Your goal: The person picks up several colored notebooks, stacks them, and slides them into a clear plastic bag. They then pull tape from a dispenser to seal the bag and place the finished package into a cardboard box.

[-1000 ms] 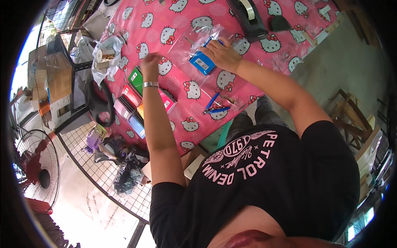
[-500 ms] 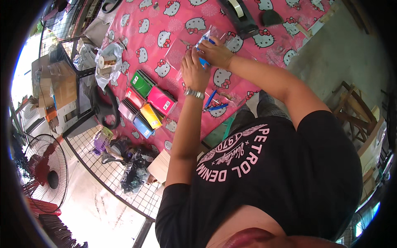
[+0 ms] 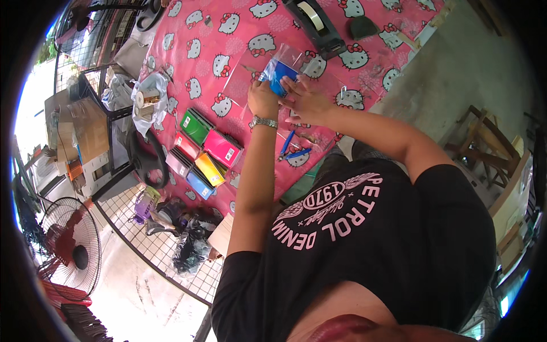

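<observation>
A blue notebook (image 3: 280, 70) lies at the far side of the table, with clear plastic film (image 3: 292, 54) around it. My left hand (image 3: 263, 101) has its fingers curled on the notebook's near left edge. Over its right edge, my right hand (image 3: 306, 101) is open with fingers spread, the tips touching or just above the plastic. Left of my left forearm sits a cluster of small spiral notebooks: green (image 3: 195, 126), magenta (image 3: 223, 148), red (image 3: 187, 145), yellow (image 3: 211, 169), lavender (image 3: 179, 162) and blue (image 3: 199, 181). Nearer me lies a blue-handled tool (image 3: 293, 149), probably cutters or pliers.
A black tape dispenser (image 3: 320, 28) stands beyond my right hand, beside a dark rounded block (image 3: 363, 27). White plastic bags (image 3: 151, 102) hang at the table's left side. Further left are a cardboard box (image 3: 84, 128) and a fan (image 3: 71, 251). The tablecloth (image 3: 228, 48) is pink and patterned.
My right hand has drawn back to the right, and its fingers have spread. More of the blue notebook now shows, lying flatter. My left hand has slid slightly toward me.
</observation>
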Available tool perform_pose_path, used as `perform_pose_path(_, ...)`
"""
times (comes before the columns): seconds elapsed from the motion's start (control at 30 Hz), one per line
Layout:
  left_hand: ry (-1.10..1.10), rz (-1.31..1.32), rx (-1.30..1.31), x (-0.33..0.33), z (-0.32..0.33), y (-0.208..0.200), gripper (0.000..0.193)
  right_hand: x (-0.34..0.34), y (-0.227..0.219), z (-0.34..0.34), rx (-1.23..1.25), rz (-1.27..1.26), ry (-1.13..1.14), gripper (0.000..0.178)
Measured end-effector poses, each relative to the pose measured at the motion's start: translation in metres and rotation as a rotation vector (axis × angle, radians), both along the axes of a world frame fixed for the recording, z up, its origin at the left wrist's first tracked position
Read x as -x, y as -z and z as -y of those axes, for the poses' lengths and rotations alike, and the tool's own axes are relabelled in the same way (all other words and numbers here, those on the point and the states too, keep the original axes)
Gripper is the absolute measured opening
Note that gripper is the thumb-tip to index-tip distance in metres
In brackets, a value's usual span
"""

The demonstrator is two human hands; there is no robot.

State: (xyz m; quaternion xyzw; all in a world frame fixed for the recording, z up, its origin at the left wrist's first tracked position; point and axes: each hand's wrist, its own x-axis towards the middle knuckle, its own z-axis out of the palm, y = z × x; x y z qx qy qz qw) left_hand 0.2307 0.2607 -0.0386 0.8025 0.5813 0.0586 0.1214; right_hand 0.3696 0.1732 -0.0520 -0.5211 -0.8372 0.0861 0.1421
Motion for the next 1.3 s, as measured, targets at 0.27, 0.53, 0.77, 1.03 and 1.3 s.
perform_pose_path(0.27,0.211,-0.192,-0.15,-0.001,0.007,0.005,0.017,0.012,-0.016,-0.02,0.101,-0.027,0.027,0.065)
perform_pose_path(0.53,0.212,-0.414,-0.179,-0.024,0.026,0.008,0.028,-0.143,0.001,-0.044,0.212,-0.728,0.903,0.028)
perform_pose_path(0.77,0.106,-0.427,-0.021,-0.032,0.05,-0.001,0.049,-0.126,-0.009,-0.028,0.288,-1.376,0.742,0.02)
perform_pose_path(1.03,0.06,-0.317,0.004,-0.013,0.05,0.021,0.053,-0.101,0.035,-0.025,1.506,-1.764,0.347,0.015)
perform_pose_path(1.3,-0.004,0.041,-0.183,-0.014,0.055,0.028,0.032,-0.028,-0.013,-0.149,0.545,-0.086,-0.359,0.025)
